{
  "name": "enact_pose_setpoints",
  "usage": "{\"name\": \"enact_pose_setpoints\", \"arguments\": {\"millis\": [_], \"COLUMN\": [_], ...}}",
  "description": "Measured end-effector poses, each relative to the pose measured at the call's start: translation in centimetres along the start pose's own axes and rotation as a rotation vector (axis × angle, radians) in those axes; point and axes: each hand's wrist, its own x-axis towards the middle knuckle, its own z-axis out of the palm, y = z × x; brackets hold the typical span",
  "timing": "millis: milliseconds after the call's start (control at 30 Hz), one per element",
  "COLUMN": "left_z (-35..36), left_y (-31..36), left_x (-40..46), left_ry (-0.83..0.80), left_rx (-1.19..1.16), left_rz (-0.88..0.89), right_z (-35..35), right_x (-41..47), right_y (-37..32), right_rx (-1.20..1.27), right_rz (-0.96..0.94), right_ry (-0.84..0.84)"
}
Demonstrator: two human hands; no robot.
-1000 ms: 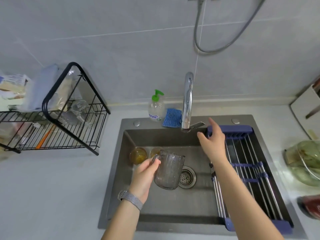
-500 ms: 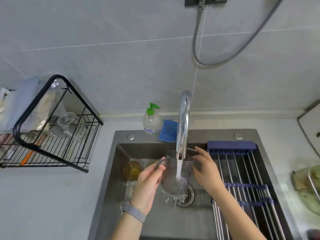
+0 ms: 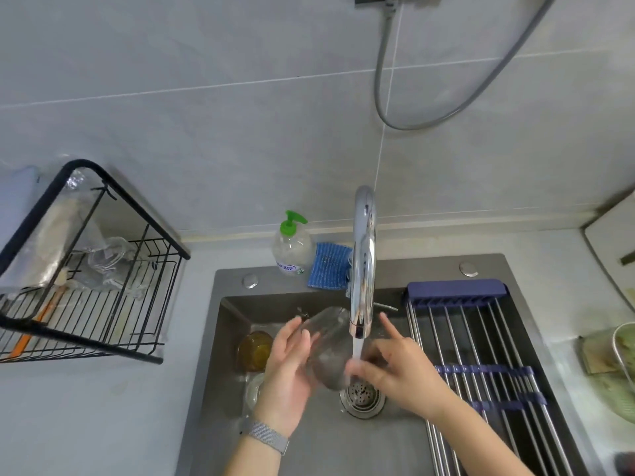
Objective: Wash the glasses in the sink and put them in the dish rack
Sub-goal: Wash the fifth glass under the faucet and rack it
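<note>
Clear glass (image 3: 326, 352) lies tilted under the faucet (image 3: 362, 269), gripped by left hand (image 3: 288, 369), right hand (image 3: 398, 369) fingers spread.

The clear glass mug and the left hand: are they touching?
Touching. The head view shows the left hand with fingers wrapped around the clear glass mug, no gap, under the faucet.

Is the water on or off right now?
On. A stream of water runs from the faucet onto the glass over the sink.
</note>
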Motion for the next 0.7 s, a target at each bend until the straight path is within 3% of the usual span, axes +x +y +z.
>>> {"name": "enact_pose_setpoints", "arguments": {"millis": [67, 133, 267, 333, 400, 500, 567, 633, 667, 700], "left_z": [0.7, 1.3, 1.7, 2.0, 2.3, 2.4, 2.3, 2.2, 2.0, 1.7], "left_y": [-0.4, -0.8, -0.8, -0.7, -0.4, 0.6, 0.7, 0.0, -0.4, -0.7], "left_x": [0.3, 0.6, 1.6, 1.8, 2.2, 3.6, 4.2, 4.2, 4.1, 3.9], "left_ry": [-0.073, -0.04, 0.027, -0.029, -0.067, -0.106, -0.105, 0.002, 0.047, 0.074], "left_rx": [-0.154, -0.205, -0.044, 0.131, 0.199, 0.212, 0.179, 0.152, 0.142, 0.133], "left_rz": [-0.164, -0.243, -0.27, -0.27, -0.237, -0.197, -0.237, -0.259, -0.242, -0.233], "right_z": [0.9, 1.5, 1.2, 0.0, -0.9, -0.3, -0.3, -0.6, -0.5, -0.2], "right_x": [0.1, 0.1, 0.0, 0.5, 0.6, 0.4, 1.0, 1.4, 1.4, 1.1], "right_y": [-0.9, -2.0, -2.8, -2.8, -3.3, -2.3, -2.5, -3.1, -3.4, -3.5], "right_rx": [0.13, 0.056, -0.334, -0.31, -0.304, -0.41, -0.239, 0.257, 0.397, 0.389], "right_rz": [0.072, 0.13, -0.084, -0.181, -0.256, -0.179, 0.017, 0.202, 0.223, 0.202], "right_ry": [0.111, 0.085, -0.342, -0.558, -0.625, -0.534, -0.533, -0.603, -0.587, -0.547]}}
